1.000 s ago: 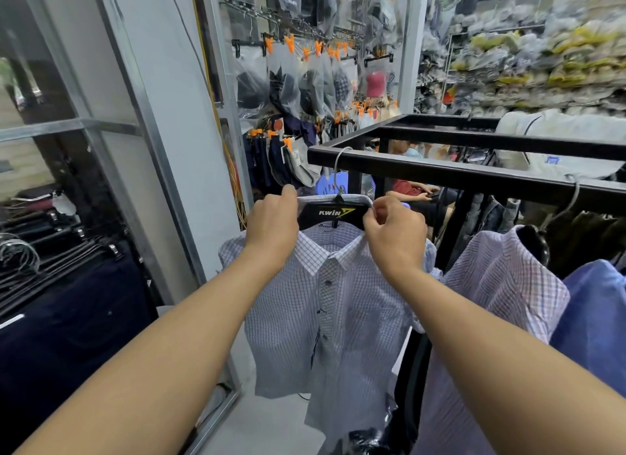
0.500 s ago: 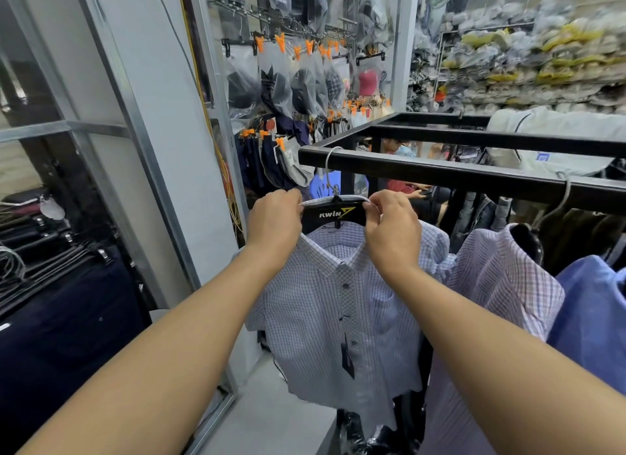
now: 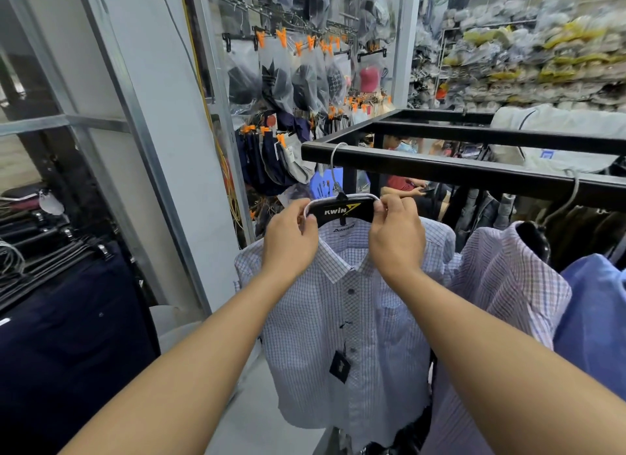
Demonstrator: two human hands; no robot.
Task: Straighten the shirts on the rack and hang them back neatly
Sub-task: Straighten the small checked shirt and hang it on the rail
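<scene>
Pinching each end of a glossy black plastic hanger (image 3: 342, 211), the left hand (image 3: 291, 239) and right hand (image 3: 396, 239) curl their fingers over its curved, white-edged top. Between the two sets of fingertips sits a yellow-and-white KWIN logo. Above them a thin bent wire hook (image 3: 332, 166) loops over the matte black, square-section rack rail (image 3: 440, 171). Below the knuckles hangs the white fine-checked shirt (image 3: 325, 319), its collar pointed and its dark round buttons fastened, with a black tag (image 3: 339, 366) dangling at the placket. Just beyond the right hand's fingers hangs a lilac checked shirt (image 3: 508, 278).
</scene>
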